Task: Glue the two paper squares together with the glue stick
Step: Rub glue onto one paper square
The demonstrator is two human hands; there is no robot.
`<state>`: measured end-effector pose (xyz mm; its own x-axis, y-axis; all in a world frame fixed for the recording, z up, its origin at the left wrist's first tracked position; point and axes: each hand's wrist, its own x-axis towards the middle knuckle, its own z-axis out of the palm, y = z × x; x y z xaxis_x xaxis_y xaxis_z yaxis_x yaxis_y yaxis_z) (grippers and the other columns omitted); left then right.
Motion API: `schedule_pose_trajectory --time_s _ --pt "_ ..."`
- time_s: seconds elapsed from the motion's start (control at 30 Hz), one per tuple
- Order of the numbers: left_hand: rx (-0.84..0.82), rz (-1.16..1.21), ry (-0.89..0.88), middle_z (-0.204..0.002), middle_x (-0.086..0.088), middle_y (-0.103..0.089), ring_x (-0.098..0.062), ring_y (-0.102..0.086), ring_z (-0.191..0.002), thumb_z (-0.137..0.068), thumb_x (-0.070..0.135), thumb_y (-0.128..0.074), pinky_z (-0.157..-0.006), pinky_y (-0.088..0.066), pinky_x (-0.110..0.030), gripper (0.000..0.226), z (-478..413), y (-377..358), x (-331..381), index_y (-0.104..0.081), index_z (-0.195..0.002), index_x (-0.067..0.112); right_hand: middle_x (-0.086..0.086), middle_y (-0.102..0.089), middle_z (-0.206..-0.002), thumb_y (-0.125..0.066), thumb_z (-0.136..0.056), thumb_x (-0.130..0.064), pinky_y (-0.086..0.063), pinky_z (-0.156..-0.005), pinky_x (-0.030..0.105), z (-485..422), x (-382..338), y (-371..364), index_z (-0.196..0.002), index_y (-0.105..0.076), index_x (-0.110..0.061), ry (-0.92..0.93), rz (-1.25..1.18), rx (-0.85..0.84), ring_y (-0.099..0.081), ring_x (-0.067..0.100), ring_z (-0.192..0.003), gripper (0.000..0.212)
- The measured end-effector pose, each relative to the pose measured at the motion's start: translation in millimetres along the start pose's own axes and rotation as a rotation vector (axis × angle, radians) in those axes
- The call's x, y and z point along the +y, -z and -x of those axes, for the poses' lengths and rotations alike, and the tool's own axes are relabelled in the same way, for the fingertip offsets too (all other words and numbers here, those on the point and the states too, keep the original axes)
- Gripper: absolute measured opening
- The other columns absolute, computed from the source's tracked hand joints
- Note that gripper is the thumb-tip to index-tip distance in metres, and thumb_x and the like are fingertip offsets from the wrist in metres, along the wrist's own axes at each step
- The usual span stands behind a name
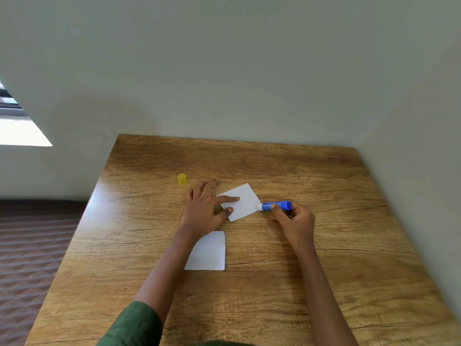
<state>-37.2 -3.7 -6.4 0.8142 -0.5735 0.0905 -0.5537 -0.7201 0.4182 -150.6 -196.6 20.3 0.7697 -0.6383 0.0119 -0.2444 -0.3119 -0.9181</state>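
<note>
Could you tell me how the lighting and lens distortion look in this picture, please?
Head view: wide-angle distortion splays the table edges; the far-left window is blown out; soft light, only faint shadows beneath the left hand and right hand; the glue stick reads sharp.

**Operator:** Camera position?

**Technician:** One wide-angle unit, head-worn, above the near edge of the table (324,283). It faces forward and down.

**Operator:** Range and coverage?

**Technician:** Close, at arm's reach. The left hand (204,211) and right hand (294,221) sit just below frame centre. The wall (224,71) behind the table's far edge fills the upper half.
</note>
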Motion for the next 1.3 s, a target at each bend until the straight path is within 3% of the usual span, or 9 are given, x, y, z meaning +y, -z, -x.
schedule_pose_trajectory --time_s 0.13,0.37,0.53,0.67,0.77,0.9,1.07,1.2,1.3 --pt "0.016 0.012 0.006 -0.148 0.003 -0.034 -0.026 -0.020 -0.137 -0.076 0.068 -0.022 -0.105 -0.016 -0.045 0.052 -0.9 -1.5 -0.3 -0.052 -0.116 0.057 0.024 -0.068 -0.074 -0.070 -0.080 -0.023 -0.047 -0.061 0.033 -2.3 3.7 1.8 -0.070 -0.063 -0.027 -0.008 -0.009 0.035 -0.063 0.041 -0.074 0.013" --pt "-0.009 -0.012 -0.009 -0.148 0.002 -0.033 -0.027 -0.018 -0.137 -0.066 0.076 -0.034 -0.105 -0.016 -0.046 0.058 -0.7 -2.5 -1.6 -0.051 -0.118 0.056 0.013 -0.072 -0.076 -0.068 -0.083 -0.021 -0.056 -0.067 0.027 -3.9 7.8 3.5 -0.086 -0.067 -0.020 -0.120 -0.158 0.090 -0.071 0.025 -0.072 0.002" --pt "-0.027 0.081 0.052 -0.148 0.006 -0.031 -0.025 -0.015 -0.137 -0.065 0.080 -0.023 -0.106 -0.013 -0.044 0.063 -4.8 3.4 4.3 -0.057 -0.112 0.055 0.010 -0.073 -0.076 -0.066 -0.086 -0.021 -0.053 -0.060 0.014 -6.5 7.6 5.3 -0.090 -0.066 -0.019 -0.151 -0.242 0.092 -0.071 0.014 -0.067 0.004" --pt "-0.117 0.155 0.107 -0.150 0.004 -0.027 -0.024 -0.010 -0.138 -0.076 0.072 -0.015 -0.107 -0.007 -0.046 0.063 -12.1 11.0 8.2 -0.060 -0.114 0.049 0.013 -0.073 -0.081 -0.067 -0.084 -0.027 -0.058 -0.074 0.035 -8.9 13.2 5.0 -0.089 -0.068 -0.021 -0.152 -0.210 0.097 -0.071 0.026 -0.078 0.007" --pt "-0.151 0.195 0.117 -0.149 0.003 -0.030 -0.025 -0.012 -0.137 -0.082 0.064 -0.026 -0.106 -0.006 -0.046 0.051 -19.5 16.3 7.6 -0.064 -0.111 0.046 0.015 -0.072 -0.085 -0.067 -0.083 -0.028 -0.056 -0.081 0.044 -8.2 14.1 4.7 -0.084 -0.067 -0.028 -0.142 -0.221 0.086 -0.069 0.033 -0.085 0.001" --pt "-0.135 0.363 0.064 -0.142 0.007 -0.041 -0.022 -0.023 -0.135 -0.087 0.037 -0.058 -0.104 -0.010 -0.041 0.020 -39.9 20.8 2.7 -0.065 -0.104 0.045 0.014 -0.072 -0.079 -0.066 -0.085 -0.023 -0.056 -0.076 0.035 -5.7 9.6 6.1 -0.088 -0.068 -0.023 -0.155 -0.314 0.086 -0.070 0.028 -0.078 0.004" --pt "-0.275 0.295 -0.040 -0.150 0.001 -0.031 -0.025 -0.021 -0.139 -0.079 0.027 -0.070 -0.111 -0.018 -0.045 0.047 -79.1 37.5 0.3 -0.056 -0.122 0.037 0.017 -0.070 -0.070 -0.065 -0.085 -0.016 -0.056 -0.068 0.030 0.5 -0.1 -2.8 -0.093 -0.069 -0.010 -0.104 -0.331 -0.033 -0.068 0.023 -0.065 0.011" --pt "-0.488 0.199 -0.120 -0.156 0.000 -0.018 -0.025 -0.013 -0.143 -0.076 0.029 -0.072 -0.114 -0.015 -0.046 0.064 -102.2 37.6 -2.0 -0.043 -0.132 0.041 0.007 -0.071 -0.074 -0.069 -0.083 -0.015 -0.057 -0.067 0.033 4.6 -18.0 -28.7 -0.088 -0.070 -0.018 0.000 -0.234 -0.181 -0.071 0.018 -0.067 0.006" --pt "-0.529 0.231 -0.142 -0.158 0.002 -0.011 -0.021 -0.005 -0.144 -0.076 0.024 -0.071 -0.116 -0.010 -0.049 0.068 -106.4 35.7 -5.6 -0.041 -0.135 0.042 0.007 -0.070 -0.077 -0.071 -0.081 -0.018 -0.057 -0.067 0.043 -2.4 -29.8 -45.0 -0.078 -0.068 -0.030 0.114 -0.140 -0.213 -0.070 0.026 -0.073 0.013"
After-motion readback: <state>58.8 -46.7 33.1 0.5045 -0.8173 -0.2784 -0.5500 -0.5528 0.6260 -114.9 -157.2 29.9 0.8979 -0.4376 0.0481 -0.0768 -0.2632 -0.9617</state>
